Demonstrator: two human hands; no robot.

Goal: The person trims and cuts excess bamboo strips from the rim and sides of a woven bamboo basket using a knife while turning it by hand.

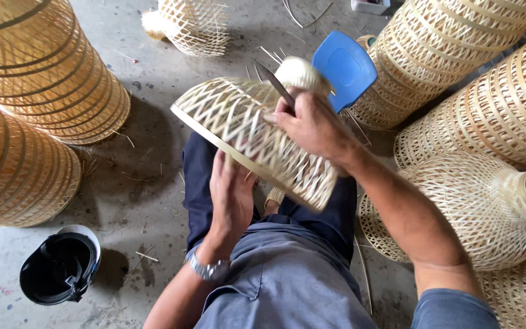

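Observation:
A woven bamboo lampshade (238,122), bell-shaped with an open lattice, lies tilted across my lap. My left hand (231,192) presses against its wide rim from below and holds it steady. My right hand (312,125) rests on the upper side of the weave and grips a knife (273,83), whose dark blade points up and left over the lattice near the shade's narrow neck (301,73). A watch sits on my left wrist.
Stacks of woven shades stand at the left (38,67) and right (488,103); one bulbous shade (470,207) lies by my right arm. A small shade (190,24) sits ahead. A blue plastic stool (345,64) and a black helmet (59,268) rest on the concrete floor.

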